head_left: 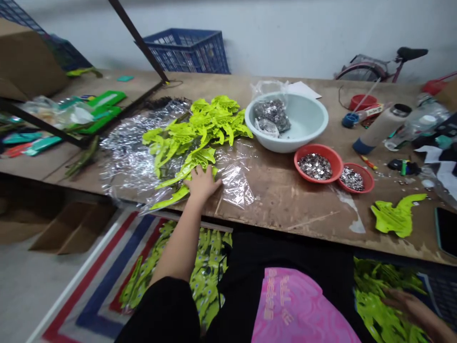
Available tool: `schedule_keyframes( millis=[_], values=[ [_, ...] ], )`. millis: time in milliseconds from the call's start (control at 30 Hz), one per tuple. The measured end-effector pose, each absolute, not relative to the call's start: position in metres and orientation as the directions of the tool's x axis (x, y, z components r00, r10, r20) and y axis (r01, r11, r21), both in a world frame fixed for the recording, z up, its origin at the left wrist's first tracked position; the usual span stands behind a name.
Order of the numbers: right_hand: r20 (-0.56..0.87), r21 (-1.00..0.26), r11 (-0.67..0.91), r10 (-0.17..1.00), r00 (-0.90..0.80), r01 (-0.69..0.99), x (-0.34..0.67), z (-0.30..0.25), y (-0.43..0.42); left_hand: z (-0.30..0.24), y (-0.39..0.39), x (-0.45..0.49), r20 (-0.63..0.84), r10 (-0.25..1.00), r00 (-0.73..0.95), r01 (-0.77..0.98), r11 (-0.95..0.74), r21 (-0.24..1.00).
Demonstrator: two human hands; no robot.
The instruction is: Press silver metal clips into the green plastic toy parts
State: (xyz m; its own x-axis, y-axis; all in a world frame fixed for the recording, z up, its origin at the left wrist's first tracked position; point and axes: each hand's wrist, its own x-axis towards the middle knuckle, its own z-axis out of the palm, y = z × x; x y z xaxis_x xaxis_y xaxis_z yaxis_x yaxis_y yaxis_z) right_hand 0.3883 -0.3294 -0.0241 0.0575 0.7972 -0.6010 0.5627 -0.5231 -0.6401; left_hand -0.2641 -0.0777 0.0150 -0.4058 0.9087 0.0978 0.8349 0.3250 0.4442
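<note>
My left hand (203,183) reaches over the table with its fingers spread, resting on the near end of a heap of lime-green moulded plastic pieces (210,121). The heap lies on crinkled clear plastic film (132,147). At the lower right, my right hand (403,305) is low beside a pile of similar lime-green pieces (374,309) below the table edge. Its fingers are blurred and partly hidden against the pile. One lime-green piece (394,216) lies alone on the table's right side.
A pale blue basin (310,119) holds bags of dark metallic bits. Two red bowls, one larger (300,174) and one smaller (367,188), contain shiny small pieces. A tumbler (382,126) and a phone (446,228) are at right. More green pieces (210,267) fill a container below.
</note>
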Motion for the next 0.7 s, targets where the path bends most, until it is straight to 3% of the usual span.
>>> schedule_keyframes(
  millis=[100,200,300,400,467,500,600,700],
  values=[
    [-0.697,-0.58,-0.654,0.707,0.12,0.485,0.396,-0.015,-0.313,0.019,-0.09,-0.252,0.146,0.917,-0.371,0.864,0.283,0.416],
    [-0.705,-0.654,-0.578,0.7,-0.117,0.488,0.38,0.018,-0.292,0.03,-0.099,-0.242,0.218,0.92,-0.325,0.877,0.207,0.434],
    [-0.625,-0.773,-0.522,0.722,-0.296,0.361,0.34,0.046,-0.269,0.04,-0.113,-0.214,0.308,0.936,-0.169,0.892,0.012,0.452],
    [-0.434,-0.89,-0.455,0.82,-0.373,0.034,0.275,0.054,-0.24,0.053,-0.137,-0.155,0.357,0.924,0.136,0.84,-0.299,0.452],
    [-0.341,-0.879,-0.428,0.872,-0.351,-0.21,0.227,0.054,-0.218,0.066,-0.153,-0.109,0.388,0.796,0.464,0.643,-0.604,0.471],
    [-0.325,-0.849,-0.435,0.877,-0.355,-0.298,0.206,0.054,-0.208,0.073,-0.16,-0.089,0.339,0.734,0.589,0.534,-0.668,0.519],
    [-0.374,-0.786,-0.454,0.89,-0.262,-0.419,0.164,0.059,-0.185,0.091,-0.169,-0.052,0.168,0.579,0.798,0.283,-0.606,0.743],
    [-0.389,-0.825,-0.356,0.921,-0.015,-0.439,0.153,0.066,-0.172,0.09,-0.161,-0.05,0.187,0.51,0.84,0.195,-0.605,0.772]
  ],
)
